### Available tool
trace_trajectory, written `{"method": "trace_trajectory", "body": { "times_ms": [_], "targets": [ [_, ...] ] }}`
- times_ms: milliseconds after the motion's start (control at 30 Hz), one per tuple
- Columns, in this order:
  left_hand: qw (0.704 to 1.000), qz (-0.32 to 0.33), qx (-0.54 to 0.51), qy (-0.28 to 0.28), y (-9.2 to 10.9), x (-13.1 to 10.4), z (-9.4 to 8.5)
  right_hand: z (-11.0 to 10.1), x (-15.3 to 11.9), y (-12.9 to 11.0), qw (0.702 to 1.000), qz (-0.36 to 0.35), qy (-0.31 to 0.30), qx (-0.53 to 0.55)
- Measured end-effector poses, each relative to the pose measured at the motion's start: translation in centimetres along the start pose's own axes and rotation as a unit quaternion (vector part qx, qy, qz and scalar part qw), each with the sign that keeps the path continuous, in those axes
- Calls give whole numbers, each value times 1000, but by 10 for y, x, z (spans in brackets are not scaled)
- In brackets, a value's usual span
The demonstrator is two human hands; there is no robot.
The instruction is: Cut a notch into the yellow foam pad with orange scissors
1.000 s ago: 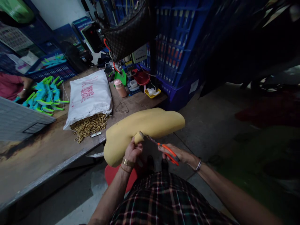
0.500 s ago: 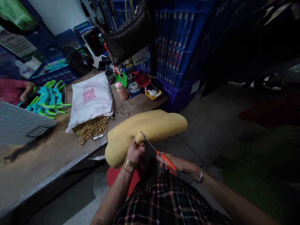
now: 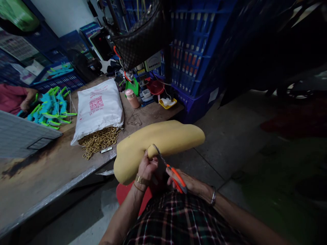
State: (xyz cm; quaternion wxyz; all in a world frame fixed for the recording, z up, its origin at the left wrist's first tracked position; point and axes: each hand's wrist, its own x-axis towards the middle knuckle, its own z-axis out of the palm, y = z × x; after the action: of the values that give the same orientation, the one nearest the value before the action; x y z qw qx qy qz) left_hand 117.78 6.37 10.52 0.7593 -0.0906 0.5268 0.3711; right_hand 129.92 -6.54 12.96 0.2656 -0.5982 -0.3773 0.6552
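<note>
A large, smoothly curved yellow foam-like piece (image 3: pixel 163 136) lies across in front of me, its left end near the table's edge. My left hand (image 3: pixel 148 166) grips its near edge by a small raised lobe, thumb pressed against it. My right hand (image 3: pixel 178 180) is closed around the orange handles of long-nosed pliers (image 3: pixel 176 175). The thin, dark jaws of the pliers reach up to the lobe, with the tip touching its right side. What the tip grips, if anything, is too small to tell.
A white sack (image 3: pixel 98 105) spills brass-coloured rings (image 3: pixel 99 141) on the table (image 3: pixel 63 170). Behind stand a pink bottle (image 3: pixel 132 98), a yellow tray (image 3: pixel 168 103) and blue crates (image 3: pixel 191 51). A dark bag (image 3: pixel 143 37) hangs above. Another person's arm (image 3: pixel 25 98) is beside turquoise-green parts (image 3: pixel 52 107). A red stool (image 3: pixel 125 195) is below.
My right hand has shifted left and slightly down, and the plier handles are spread wider apart. My left hand and the yellow piece stay nearly in place.
</note>
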Motion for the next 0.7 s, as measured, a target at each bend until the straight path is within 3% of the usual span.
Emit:
{"method": "trace_trajectory", "body": {
  "times_ms": [233, 700],
  "targets": [
    [999, -1, -33, -11, 1, -1, -1, -6, -13, -11, 1000, -11, 6, -25],
    [999, -4, -43, -12, 2, -2, 3, -10, -6, 4, 1000, -13, 6, -1]
  ]
}}
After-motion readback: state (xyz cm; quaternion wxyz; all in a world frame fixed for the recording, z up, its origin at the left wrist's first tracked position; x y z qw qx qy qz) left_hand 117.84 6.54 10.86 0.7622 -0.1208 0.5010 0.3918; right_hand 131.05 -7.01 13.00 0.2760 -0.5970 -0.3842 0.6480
